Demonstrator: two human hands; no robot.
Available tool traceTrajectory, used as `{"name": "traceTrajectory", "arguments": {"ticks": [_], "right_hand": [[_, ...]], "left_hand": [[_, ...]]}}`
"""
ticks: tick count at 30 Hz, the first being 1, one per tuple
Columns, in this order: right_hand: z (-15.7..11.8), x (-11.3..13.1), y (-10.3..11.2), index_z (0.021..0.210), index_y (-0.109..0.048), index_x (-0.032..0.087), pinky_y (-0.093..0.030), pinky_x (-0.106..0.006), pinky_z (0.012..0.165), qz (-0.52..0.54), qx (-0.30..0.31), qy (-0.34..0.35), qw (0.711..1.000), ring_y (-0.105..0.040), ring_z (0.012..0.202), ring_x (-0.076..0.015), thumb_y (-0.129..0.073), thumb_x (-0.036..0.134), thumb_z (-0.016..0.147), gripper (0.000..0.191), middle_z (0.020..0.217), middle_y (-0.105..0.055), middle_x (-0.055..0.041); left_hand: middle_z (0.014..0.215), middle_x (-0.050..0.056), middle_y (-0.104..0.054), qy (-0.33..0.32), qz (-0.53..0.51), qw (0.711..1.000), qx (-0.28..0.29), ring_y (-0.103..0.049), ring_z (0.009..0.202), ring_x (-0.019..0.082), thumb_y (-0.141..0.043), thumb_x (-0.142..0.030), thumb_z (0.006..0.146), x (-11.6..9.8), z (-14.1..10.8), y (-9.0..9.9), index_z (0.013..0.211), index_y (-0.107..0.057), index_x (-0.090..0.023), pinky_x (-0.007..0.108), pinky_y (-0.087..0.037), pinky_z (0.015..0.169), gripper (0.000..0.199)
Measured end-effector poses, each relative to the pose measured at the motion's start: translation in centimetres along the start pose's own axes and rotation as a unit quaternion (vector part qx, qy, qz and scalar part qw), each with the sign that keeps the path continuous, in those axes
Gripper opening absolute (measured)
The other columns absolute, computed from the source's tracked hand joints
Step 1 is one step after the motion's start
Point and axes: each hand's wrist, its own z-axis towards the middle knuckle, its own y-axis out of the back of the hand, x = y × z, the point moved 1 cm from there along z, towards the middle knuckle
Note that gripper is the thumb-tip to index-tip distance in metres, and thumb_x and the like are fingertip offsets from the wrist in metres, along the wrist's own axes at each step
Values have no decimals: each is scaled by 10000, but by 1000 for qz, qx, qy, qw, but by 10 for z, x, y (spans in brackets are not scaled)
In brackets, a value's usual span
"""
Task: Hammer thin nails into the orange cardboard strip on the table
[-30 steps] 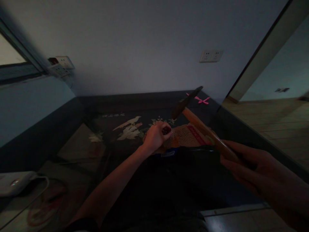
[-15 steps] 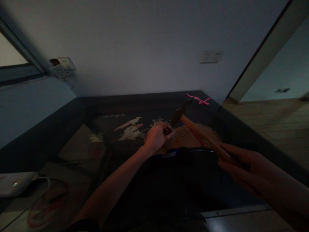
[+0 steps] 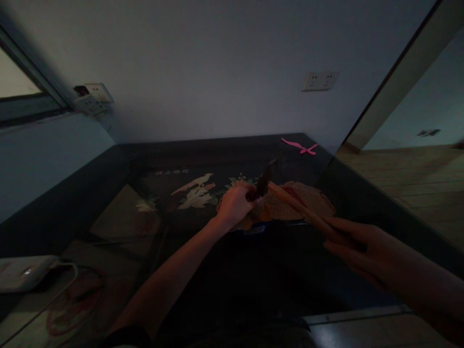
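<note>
My right hand [image 3: 362, 246] is closed round the wooden handle of a hammer [image 3: 300, 209]. The hammer's dark metal head is down beside the fingertips of my left hand [image 3: 237, 200]. My left hand is closed in a pinch on a small dark thing [image 3: 252, 195], too dim and too covered to name. Underneath lies a brownish, dotted flat piece [image 3: 277, 205] that looks like a shoe insole or mat, with a reddish strip across it. A bit of blue packaging [image 3: 256, 229] shows at its near edge.
The dark glossy table [image 3: 217, 152] carries a bird-and-flower picture [image 3: 195, 192]. A pink ribbon [image 3: 306, 149] lies at the back right. On the left are a white power strip [image 3: 27, 273] and its cable. Wall sockets [image 3: 320, 81] are above the table.
The hammer head has come down from above to the small dark thing at my left fingertips. My left hand has stayed in place.
</note>
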Motion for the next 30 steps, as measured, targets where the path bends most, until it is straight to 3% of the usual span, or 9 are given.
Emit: {"name": "traceTrajectory", "arguments": {"ticks": [7, 13, 19, 24, 30], "right_hand": [[-6, 2, 4, 1242, -641, 185, -281, -195, 271, 13, -29, -5, 999, -401, 303, -100, -692, 570, 654, 704, 419, -458, 65], [1, -6, -3, 1275, -614, 196, -272, -184, 284, 7, 15, -1, 1000, -377, 314, -85, -660, 501, 734, 623, 434, -437, 77], [-4, -5, 2, 1294, -595, 195, -300, -181, 298, 2, -10, 5, 1000, -416, 350, -94, -669, 481, 749, 619, 481, -461, 69], [1, -9, -1, 1340, -558, 188, -274, -173, 274, -2, 34, 5, 999, -386, 309, -85, -658, 463, 759, 650, 450, -427, 87], [-1, -10, 2, 1278, -620, 208, -321, -184, 288, -4, 10, 15, 1000, -431, 344, -98, -668, 512, 753, 609, 486, -495, 54]], "left_hand": [[815, 48, -737, -3, 10, 1000, 1, -688, 750, 201, -696, -251, 790, -2, 0, 1, 854, -706, -180, 297, -527, 691, 96], [866, 49, -744, 8, 2, 1000, 5, -692, 777, 204, -680, -236, 800, 0, -1, 1, 913, -716, -192, 294, -535, 695, 126], [857, 46, -745, 11, 16, 1000, 6, -691, 795, 199, -693, -244, 794, 0, 1, 0, 888, -717, -177, 288, -535, 717, 118], [888, 47, -750, 17, 19, 1000, 17, -696, 823, 206, -679, -235, 802, -2, 0, 2, 915, -724, -188, 290, -535, 722, 130], [881, 51, -753, 14, 5, 1000, 18, -699, 822, 201, -680, -230, 804, -1, 0, 2, 888, -725, -180, 295, -537, 748, 108]]}}
